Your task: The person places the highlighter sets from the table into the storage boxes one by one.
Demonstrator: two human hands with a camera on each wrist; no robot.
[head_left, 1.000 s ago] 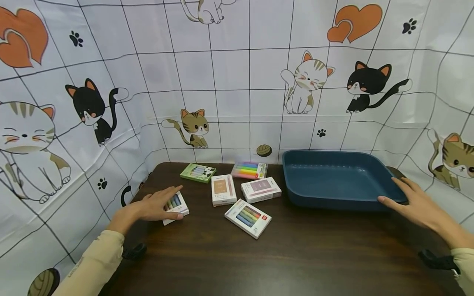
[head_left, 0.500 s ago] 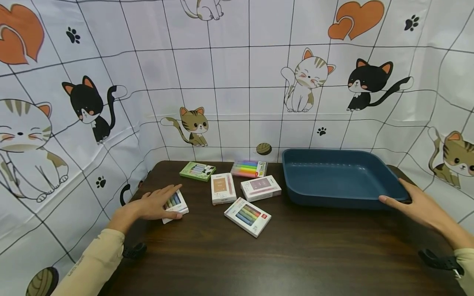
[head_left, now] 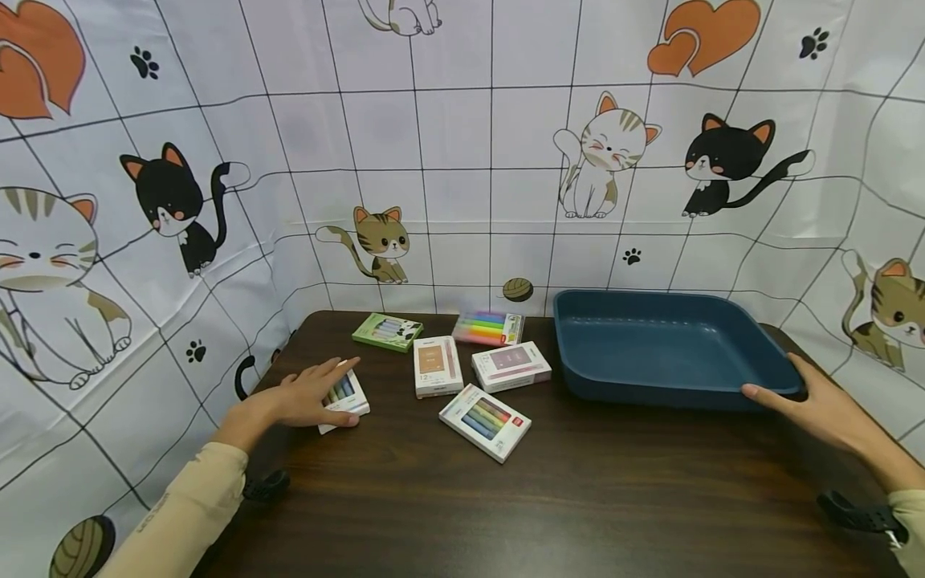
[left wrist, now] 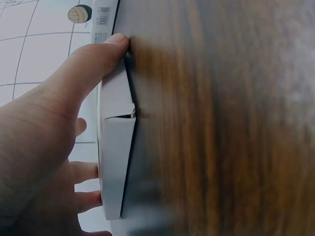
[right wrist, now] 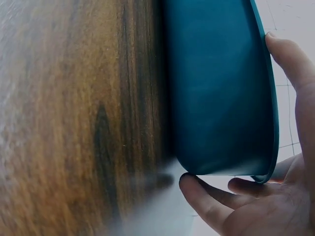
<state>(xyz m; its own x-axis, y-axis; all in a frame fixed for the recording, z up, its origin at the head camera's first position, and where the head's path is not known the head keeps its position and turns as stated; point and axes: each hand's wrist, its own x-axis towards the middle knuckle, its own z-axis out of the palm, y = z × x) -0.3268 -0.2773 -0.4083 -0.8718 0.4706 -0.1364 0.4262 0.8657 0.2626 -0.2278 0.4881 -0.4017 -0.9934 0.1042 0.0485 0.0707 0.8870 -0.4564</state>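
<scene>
In the head view my left hand (head_left: 299, 397) lies over a small white box (head_left: 343, 393) with coloured sticks showing on its face, at the table's left. The left wrist view shows my thumb against the near side of that white box (left wrist: 118, 152), while other fingers reach down behind it; their tips are hidden. The index finger stays lifted. My right hand (head_left: 824, 405) grips the near right corner of a deep blue tray (head_left: 650, 393). In the right wrist view its thumb touches the rim of the blue tray (right wrist: 221, 88) and the fingers curl against the end wall.
On the dark wooden table (head_left: 520, 514), several packs lie between the hands: a green box (head_left: 386, 332), a clear case of rainbow pens (head_left: 489, 329), a tan-faced box (head_left: 437, 367), a mauve-faced box (head_left: 511, 367) and another white box (head_left: 485, 422). A cat-print sheet hangs behind.
The fingers of my right hand have come down from above the tray's rim to its outer side. My left hand and the boxes have hardly moved; the head view has tilted slightly.
</scene>
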